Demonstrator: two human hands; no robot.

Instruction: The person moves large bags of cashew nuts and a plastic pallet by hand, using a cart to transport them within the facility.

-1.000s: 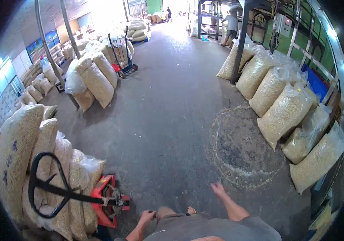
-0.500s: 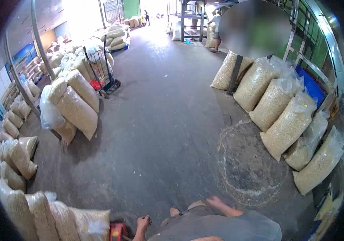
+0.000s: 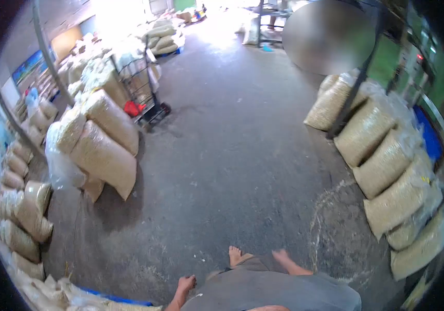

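Note:
My left hand [image 3: 186, 283] hangs low at the bottom of the head view, left of my grey shirt [image 3: 279, 290]. Its fingers are curled closed, and what they hold, if anything, is hidden. On the other side, my right hand [image 3: 281, 255] is out in front of the body, over the floor, its fingers smeared by motion. A bare foot [image 3: 235, 255] shows between the hands on the dark concrete floor [image 3: 216, 171]. Neither hand touches a sack; nearest the left hand are pale filled sacks [image 3: 51, 290] at the lower left.
Clear plastic sacks of pale material [image 3: 395, 202] line the right side, near a metal post [image 3: 354, 98]. More sacks [image 3: 105, 155] lean together at left, beside a hand truck [image 3: 147, 93]. A blue edge [image 3: 113, 297] borders the lower-left sacks.
My view has shifted forward; the right-hand sacks now sit farther right and the hand truck looks closer. A red object at lower left has gone from view, and the foot shows more.

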